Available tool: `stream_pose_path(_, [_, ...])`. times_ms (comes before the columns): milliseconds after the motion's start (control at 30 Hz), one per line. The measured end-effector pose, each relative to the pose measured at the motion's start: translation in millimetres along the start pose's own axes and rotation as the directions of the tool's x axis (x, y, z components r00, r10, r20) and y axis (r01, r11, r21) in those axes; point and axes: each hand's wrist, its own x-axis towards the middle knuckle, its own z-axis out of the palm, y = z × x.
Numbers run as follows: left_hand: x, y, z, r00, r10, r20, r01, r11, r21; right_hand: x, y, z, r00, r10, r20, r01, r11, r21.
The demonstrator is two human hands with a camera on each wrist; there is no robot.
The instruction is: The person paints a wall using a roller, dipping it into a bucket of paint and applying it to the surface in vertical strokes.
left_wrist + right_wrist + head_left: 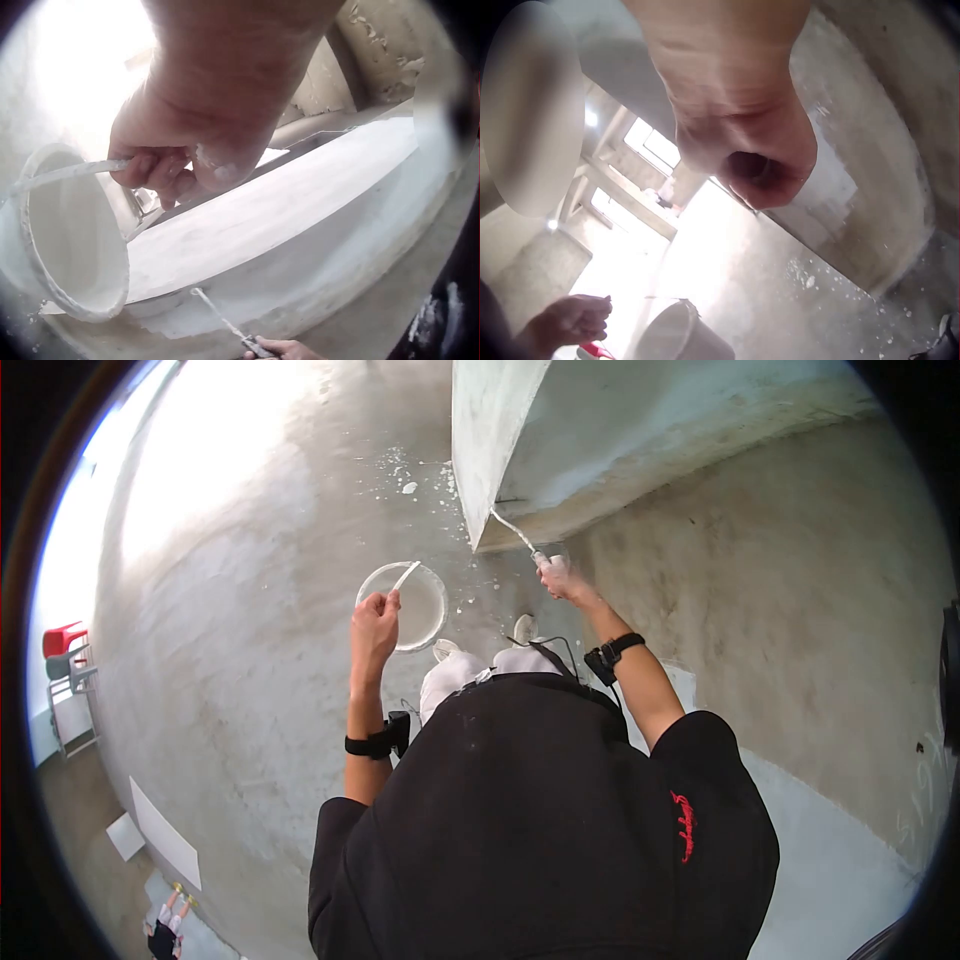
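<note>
My left hand (373, 625) grips a white strip (406, 575) that crosses the rim of a round white bucket (440, 600). In the left wrist view, the fingers of the left hand (187, 142) curl round the end of this strip (75, 172), with the bucket (120, 300) at left. Whether the strip is the bucket's handle, I cannot tell. My right hand (565, 578) holds a thin white-coated tool (514, 530) by its grip, its far end at the lower edge of a white curved structure (490, 440). The right wrist view hides the tool behind the curled right hand (742, 165).
White splashes (409, 488) dot the grey floor below the structure. My shoes (525, 628) stand near the bucket. At the far left are a red chair (64, 640), a grey chair (66, 665), white boards (165, 835) and another person (163, 935). A curved wall bounds the right side.
</note>
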Motion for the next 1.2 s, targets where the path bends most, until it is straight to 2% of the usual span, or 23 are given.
stream_pose_path(67, [-3.8, 7.2, 0.1, 1.000, -0.003, -0.028, 0.003, 1.000, 0.020, 17.4, 7.0, 3.0, 0.969, -0.248, -0.013, 0.239, 0.943, -0.231])
stream_pose_path(100, [-4.1, 11.2, -0.8, 0.999, -0.001, -0.042, 0.002, 0.999, 0.033, 13.3, -4.0, 2.7, 0.966, -0.259, -0.010, 0.251, 0.943, -0.221])
stream_pose_path(167, [-3.8, 17.3, -1.8, 0.999, -0.003, -0.052, 0.005, 0.999, 0.046, -21.9, -32.2, -1.1, 0.998, 0.001, -0.066, -0.006, 0.998, -0.070])
stream_pose_path(200, [-3.2, 16.7, -1.0, 0.998, -0.013, -0.056, 0.016, 0.999, 0.038, -39.6, -42.1, -6.7, 0.998, -0.002, -0.067, -0.002, 0.998, -0.063])
stream_pose_path(267, [-5.2, 19.1, 0.0, 0.998, -0.018, -0.057, 0.020, 0.999, 0.033, -78.1, -62.0, -18.1, 0.985, -0.106, -0.139, 0.097, 0.993, -0.066])
stream_pose_path(300, [-6.8, 22.3, -1.7, 0.999, -0.012, -0.052, 0.014, 0.999, 0.046, -98.9, -73.7, -24.9, 0.984, -0.107, -0.144, 0.099, 0.993, -0.059])
stream_pose_path(367, [-4.4, 21.7, -4.9, 0.999, 0.021, -0.034, -0.019, 0.997, 0.071, -139.4, -98.5, -37.6, 0.927, -0.333, -0.171, 0.289, 0.927, -0.238])
stream_pose_path(400, [-2.4, 14.5, -3.3, 1.000, 0.011, -0.024, -0.009, 0.998, 0.057, -157.7, -111.5, -42.2, 0.922, -0.335, -0.192, 0.291, 0.930, -0.226])
stream_pose_path(467, [-3.7, 15.8, -5.5, 1.000, -0.016, -0.005, 0.017, 0.998, 0.059, -191.3, -134.8, -47.5, 0.944, -0.278, -0.177, 0.291, 0.955, 0.056])
stream_pose_path(600, [-7.5, 23.5, -9.2, 1.000, -0.010, -0.001, 0.010, 0.999, 0.042, -234.8, -159.0, -44.3, 0.922, -0.305, -0.238, 0.333, 0.939, 0.087])
stream_pose_path(667, [-11.6, 33.1, -12.8, 1.000, 0.019, -0.001, -0.018, 0.998, 0.055, -247.1, -163.9, -41.0, 0.853, -0.384, -0.355, 0.435, 0.897, 0.075])
stream_pose_path(700, [-12.6, 37.0, -14.5, 0.999, 0.044, 0.001, -0.044, 0.997, 0.065, -253.5, -170.5, -40.9, 0.851, -0.385, -0.357, 0.437, 0.896, 0.076])
stream_pose_path(767, [-15.5, 44.4, -18.0, 0.998, 0.064, 0.018, -0.065, 0.996, 0.065, -267.6, -186.1, -43.6, 0.644, -0.600, -0.475, 0.591, 0.784, -0.188])
stream_pose_path(800, [-15.9, 47.3, -18.8, 0.996, 0.081, 0.032, -0.083, 0.995, 0.061, -270.8, -193.1, -45.0, 0.642, -0.601, -0.476, 0.593, 0.783, -0.189])
stream_pose_path(867, [-15.0, 47.4, -21.0, 0.995, 0.092, 0.049, -0.095, 0.993, 0.075, -270.3, -205.5, -44.4, 0.548, -0.675, -0.495, 0.636, 0.720, -0.278])
stream_pose_path(900, [-15.7, 49.0, -23.4, 0.993, 0.096, 0.070, -0.102, 0.991, 0.089, -267.4, -208.3, -43.5, 0.546, -0.680, -0.490, 0.643, 0.714, -0.276])
stream_pose_path(967, [-15.2, 51.2, -23.5, 0.993, 0.098, 0.060, -0.103, 0.991, 0.083, -253.3, -206.5, -41.7, 0.597, -0.643, -0.479, 0.606, 0.753, -0.256])
stream_pose_path(1100, [-13.5, 47.1, -20.7, 0.992, 0.114, 0.058, -0.118, 0.991, 0.059, -202.3, -160.5, -25.7, 0.568, -0.682, -0.461, 0.706, 0.691, -0.152])
stream_pose_path(1167, [-12.9, 45.8, -19.5, 0.993, 0.107, 0.046, -0.109, 0.993, 0.046, -185.9, -135.1, -25.0, 0.693, -0.612, -0.381, 0.641, 0.765, -0.064])
stream_pose_path(1200, [-13.4, 44.9, -18.4, 0.994, 0.102, 0.036, -0.103, 0.994, 0.037, -177.3, -123.6, -25.4, 0.695, -0.615, -0.372, 0.641, 0.764, -0.065])
